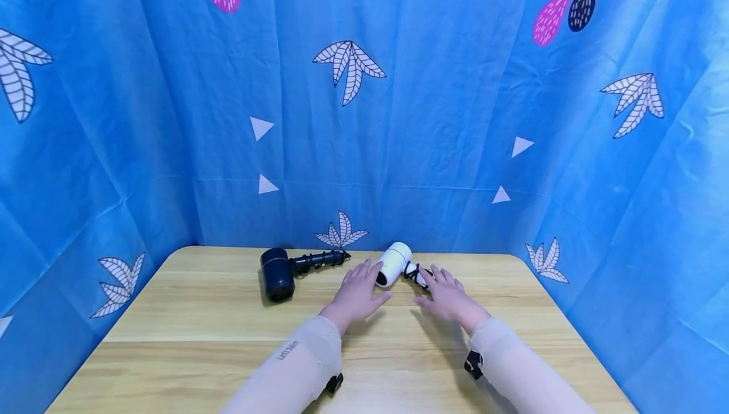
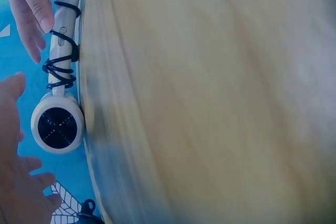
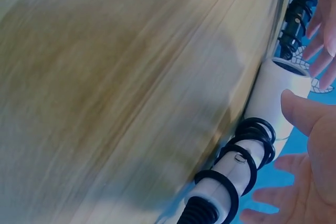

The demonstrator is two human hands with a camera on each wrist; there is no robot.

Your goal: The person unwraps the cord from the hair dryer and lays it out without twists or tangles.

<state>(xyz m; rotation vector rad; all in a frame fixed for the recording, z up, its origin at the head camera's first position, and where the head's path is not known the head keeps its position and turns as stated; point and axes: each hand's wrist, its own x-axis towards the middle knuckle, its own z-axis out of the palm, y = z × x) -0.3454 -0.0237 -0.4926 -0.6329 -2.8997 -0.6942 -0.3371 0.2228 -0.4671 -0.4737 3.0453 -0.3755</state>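
Nearest us, two pale sleeves (image 1: 290,370) extend toward the white hair dryer (image 1: 394,263). Left of it we see a black hair dryer (image 1: 278,275); just at its left side, the left hand (image 1: 357,294) spreads its fingers, gripping nothing. At its right, the right hand (image 1: 447,297) spreads likewise near the handle (image 3: 230,166); we cannot tell whether it touches. We judge the white dryer light, stiff, smooth, best held round its handle, minding the wound cord (image 3: 257,127). The rear edge of the worktop (image 1: 171,313) and a curtain (image 1: 342,161) lie close behind it; more room lies in front.
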